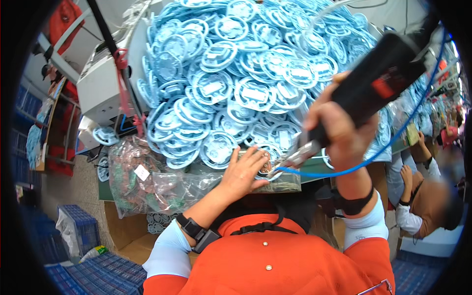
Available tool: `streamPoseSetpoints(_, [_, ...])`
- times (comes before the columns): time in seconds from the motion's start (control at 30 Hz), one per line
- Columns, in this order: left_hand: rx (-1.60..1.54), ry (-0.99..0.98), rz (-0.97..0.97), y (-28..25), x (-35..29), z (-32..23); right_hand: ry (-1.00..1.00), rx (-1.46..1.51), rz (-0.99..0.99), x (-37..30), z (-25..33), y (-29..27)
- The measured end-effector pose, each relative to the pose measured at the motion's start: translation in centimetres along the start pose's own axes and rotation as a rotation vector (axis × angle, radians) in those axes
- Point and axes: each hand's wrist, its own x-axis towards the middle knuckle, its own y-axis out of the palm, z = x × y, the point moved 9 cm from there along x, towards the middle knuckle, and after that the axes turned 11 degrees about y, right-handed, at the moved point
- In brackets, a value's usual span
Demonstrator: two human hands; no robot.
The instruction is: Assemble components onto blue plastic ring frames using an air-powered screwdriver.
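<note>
My right hand [341, 125] is wrapped round a black power screwdriver [376, 73], held slanting with its metal nose [297, 155] pointing down and left. The tool's upper end is smeared by motion. Its tip reaches a light blue round plastic part [270, 148] with coppery pieces on it, at the table's near edge. Beside the tip, my left hand [242, 172] lies with fingers stretched out over that part's left side, partly hiding it. Under the part is a flat block [285, 185]. A large heap of similar light blue round parts [214, 88] rises just beyond both hands.
Left of my left hand lies a clear plastic bag [142, 172] of green and reddish pieces. A blue hose [344, 172] loops below the screwdriver. A whitish machine [101, 81] stands at left, an open cardboard box [123, 228] below. Another person [425, 201] sits at right.
</note>
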Motion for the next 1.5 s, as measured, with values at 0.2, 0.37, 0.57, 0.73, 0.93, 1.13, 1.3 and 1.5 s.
streamPoseSetpoints(0.2, [-0.002,0.052,-0.121,-2.2,-0.6,-1.5,-0.148,-0.161,-0.191,4.6,1.5,-3.8])
streamPoseSetpoints(0.37, [0.362,-0.368,-0.219,-6.5,-3.1,4.6,-0.131,-0.445,-0.263,7.3,-1.4,-7.2])
streamPoseSetpoints(0.57, [0.330,-0.521,-0.025,-6.3,-2.6,6.6,-0.331,-0.469,-0.470,0.9,-0.7,-11.0])
streamPoseSetpoints(0.73, [0.366,-0.314,-0.231,-10.1,-2.6,5.9,0.299,-0.443,-0.028,-6.5,-11.6,-5.8])
streamPoseSetpoints(0.93, [-0.057,-0.336,-0.681,-14.6,-3.3,3.3,0.828,0.087,0.552,-10.3,-20.1,6.2])
streamPoseSetpoints(1.13, [-0.271,-0.081,-0.615,-9.1,-2.6,-0.9,0.627,0.042,0.434,-8.0,-18.3,6.0])
streamPoseSetpoints(1.3, [-0.360,0.023,-0.361,-5.8,-1.9,-1.4,0.224,-0.617,0.429,-7.6,-16.4,1.8])
streamPoseSetpoints(1.5, [-0.829,-0.663,-0.239,-1.5,-4.2,3.6,0.178,-1.071,0.640,-8.6,-18.6,0.2])
